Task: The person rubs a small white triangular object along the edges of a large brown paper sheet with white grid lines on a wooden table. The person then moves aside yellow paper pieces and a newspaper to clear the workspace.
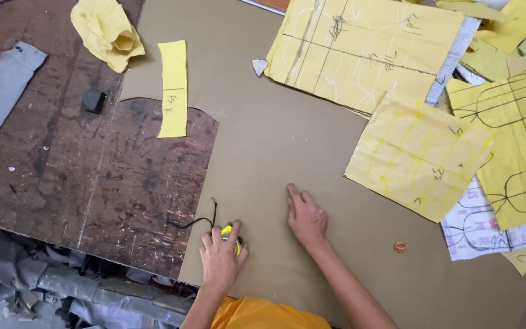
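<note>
A yellow tape measure point(232, 237) is gripped by the left hand point(221, 259) while the olive sheet point(287, 140) is pressed flat beside it by the open right hand point(305, 219), marking judged next.

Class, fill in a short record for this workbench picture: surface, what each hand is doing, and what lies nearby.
Surface: olive-brown sheet spread over a scratched dark table
Left hand: gripping a small yellow tool with a black cord
Right hand: flat on the sheet, holding nothing
Nearby: yellow paper patterns, yellow strip, crumpled yellow paper, small orange ring
</note>
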